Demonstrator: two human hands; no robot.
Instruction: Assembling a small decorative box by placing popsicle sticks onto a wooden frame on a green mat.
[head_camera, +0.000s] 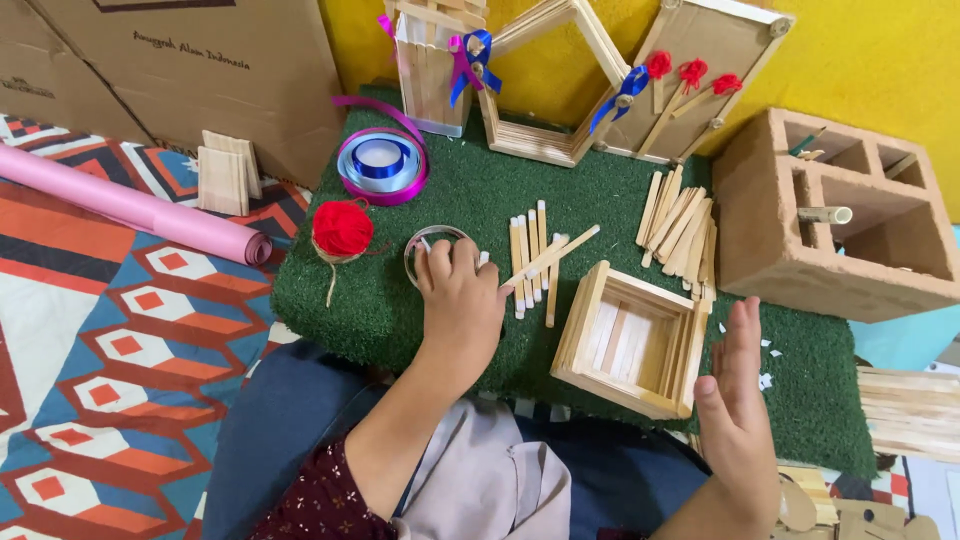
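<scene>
Left hand (460, 300) lies palm down on the green artificial-turf mat (400, 300), near the middle of its front half. It pinches one pale wooden craft stick (553, 254): the stick's lower end sits at the thumb and forefinger, the rest slants up and to the right across a short row of loose flat wooden sticks (530, 255). The other fingertips (440, 255) curl over the near rim of a small round clear container with a metal-looking rim (432, 250); contents hidden by the fingers, apart from something pale inside.

Just right of that hand: a square open box built of stacked wooden sticks (632, 338), slatted floor, nothing in it. It sits toward the mat's front right. Right hand (738, 400) is held upright on its edge, fingers straight and together, gripping nothing, just beside the box's right wall; whether it touches, cannot tell.

Further out on the mat: a ball of red yarn (342, 228) left of the round container; a spool of blue and purple ribbon (381, 163) toward the back left corner; a larger heap of wooden sticks (682, 228) toward the right edge. Along the back edge stand stick-built frames decorated with ribbon bows (570, 80).

Off the right edge: a brown hollow block with compartments (820, 215), a tube lying in one. Off the left: a pink paper roll (130, 208) on a patterned rug (110, 350).
</scene>
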